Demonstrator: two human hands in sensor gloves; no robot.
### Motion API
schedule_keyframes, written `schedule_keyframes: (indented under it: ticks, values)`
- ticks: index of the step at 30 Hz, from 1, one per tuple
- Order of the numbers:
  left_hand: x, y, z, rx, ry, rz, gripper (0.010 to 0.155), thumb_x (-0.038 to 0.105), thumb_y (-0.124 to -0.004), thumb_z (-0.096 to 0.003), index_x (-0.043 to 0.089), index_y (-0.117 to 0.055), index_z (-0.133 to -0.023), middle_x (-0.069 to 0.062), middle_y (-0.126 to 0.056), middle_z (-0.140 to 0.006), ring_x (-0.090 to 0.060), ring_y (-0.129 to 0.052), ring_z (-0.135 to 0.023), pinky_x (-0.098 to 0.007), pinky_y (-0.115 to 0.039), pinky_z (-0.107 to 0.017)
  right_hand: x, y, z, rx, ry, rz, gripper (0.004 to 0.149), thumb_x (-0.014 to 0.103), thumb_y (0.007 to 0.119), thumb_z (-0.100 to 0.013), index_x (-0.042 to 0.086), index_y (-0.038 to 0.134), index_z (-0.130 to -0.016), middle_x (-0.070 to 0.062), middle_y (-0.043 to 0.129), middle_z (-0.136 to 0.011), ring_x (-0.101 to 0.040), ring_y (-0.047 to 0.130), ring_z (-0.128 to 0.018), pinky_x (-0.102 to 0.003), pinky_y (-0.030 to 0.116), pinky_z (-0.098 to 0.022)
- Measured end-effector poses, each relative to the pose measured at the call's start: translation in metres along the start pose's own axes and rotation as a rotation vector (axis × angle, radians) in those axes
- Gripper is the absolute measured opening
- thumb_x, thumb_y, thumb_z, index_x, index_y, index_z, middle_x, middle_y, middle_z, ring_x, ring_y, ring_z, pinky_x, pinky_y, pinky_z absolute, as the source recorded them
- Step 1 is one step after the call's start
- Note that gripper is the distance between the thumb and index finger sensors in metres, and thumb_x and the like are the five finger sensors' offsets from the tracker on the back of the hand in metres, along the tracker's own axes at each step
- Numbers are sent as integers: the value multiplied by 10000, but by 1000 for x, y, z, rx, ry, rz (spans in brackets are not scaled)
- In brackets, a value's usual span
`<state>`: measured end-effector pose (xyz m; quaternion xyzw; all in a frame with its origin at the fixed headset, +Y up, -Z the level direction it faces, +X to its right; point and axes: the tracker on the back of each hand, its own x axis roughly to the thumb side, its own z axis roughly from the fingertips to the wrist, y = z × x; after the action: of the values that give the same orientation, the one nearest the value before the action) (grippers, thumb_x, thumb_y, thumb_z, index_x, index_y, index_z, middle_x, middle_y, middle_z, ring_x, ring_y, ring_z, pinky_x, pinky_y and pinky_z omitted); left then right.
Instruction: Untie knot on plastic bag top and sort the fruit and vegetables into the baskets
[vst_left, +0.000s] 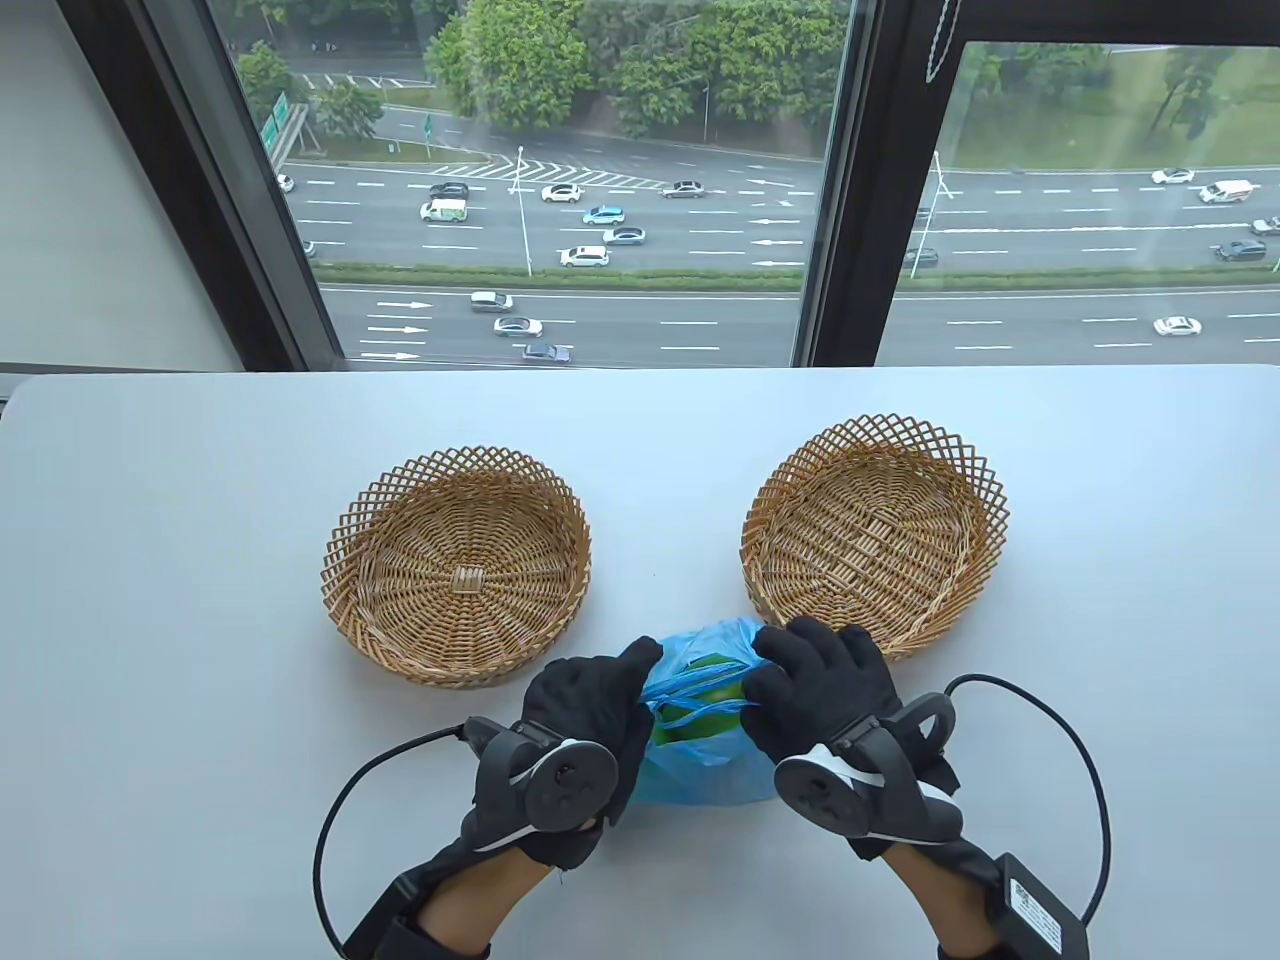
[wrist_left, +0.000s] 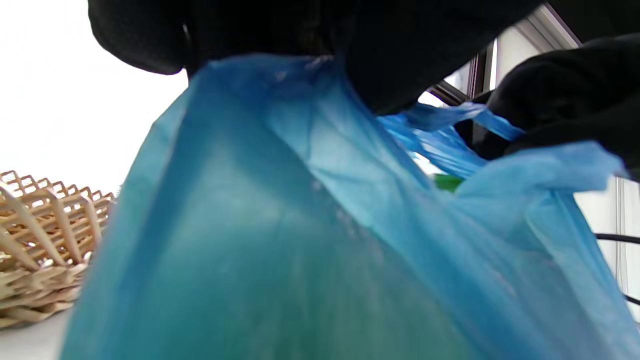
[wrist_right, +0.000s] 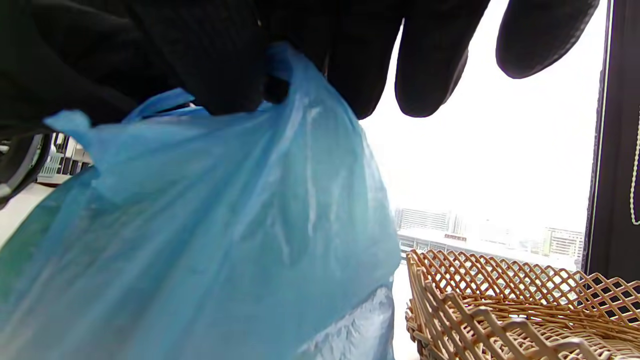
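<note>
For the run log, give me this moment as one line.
stage: opening bag | left hand: grips blue bag top | right hand: grips bag top | baskets: empty | contents: something green, unclear

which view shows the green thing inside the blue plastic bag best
The table view: through the open top of the blue plastic bag, between the left hand and right hand, the green item shows. The left wrist view catches only a green sliver; the right wrist view shows only a vague tint.

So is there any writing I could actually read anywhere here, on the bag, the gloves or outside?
None is readable.
White label on the black box at the right wrist: print too small.
Green road signs outside the window: too small.
Blue plastic bag, wicker baskets: no text.
</note>
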<state>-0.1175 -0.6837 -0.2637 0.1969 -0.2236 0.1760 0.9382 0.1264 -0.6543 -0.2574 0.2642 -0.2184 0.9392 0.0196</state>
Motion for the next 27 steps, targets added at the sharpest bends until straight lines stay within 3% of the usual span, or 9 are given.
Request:
schedule_keyframes:
  ticks: [8, 13, 18, 21, 27]
  values:
    - [-18, 15, 3, 90, 84, 166, 633, 350, -832, -470, 197, -635, -1052, -18, -903, -830, -319, -913, -718, -602, -709, -601, -27, -6, 3, -65, 80, -128, 361, 409, 832, -540, 213, 802, -842, -147, 821, -982, -454, 910, -818, -688, 673, -595]
    - [-25, 22, 2, 85, 118, 265, 422, 372, -838, -464, 240, -840, -865, -3, -971, -763, -310, -951, -677, -602, -724, -591, -37, -10, 4, -108, 113, -314, 388, 392, 833, -537, 191, 797, -867, -83, 932, -844, -360, 1013, -689, -638, 739, -561]
    - [-31, 22, 0, 53, 144, 471, 436, 436, -823, -471, 237, -829, -859, -42, -928, -882, -340, -901, -761, -632, -673, -621, -40, -11, 3, -148, 69, -427, 411, 372, 851, -526, 188, 792, -889, -41, 974, -768, -305, 1049, -634, -589, 785, -542]
    - [-34, 26, -2, 87, 142, 613, 428, 477, -827, -468, 240, -857, -823, -54, -940, -895, -349, -911, -764, -632, -678, -616, -39, -12, 1, -182, 69, -515, 431, 435, 852, -517, 190, 799, -867, -29, 984, -748, -298, 1057, -618, -577, 797, -529]
    - [-41, 41, -2, 182, 109, 720, 423, 391, -879, -442, 245, -849, -838, -45, -980, -858, -246, -1024, -653, -516, -805, -589, -40, -19, 2, -278, 103, -695, 385, 443, 872, -494, 199, 824, -788, 7, 1005, -672, -260, 1082, -545, -548, 828, -493]
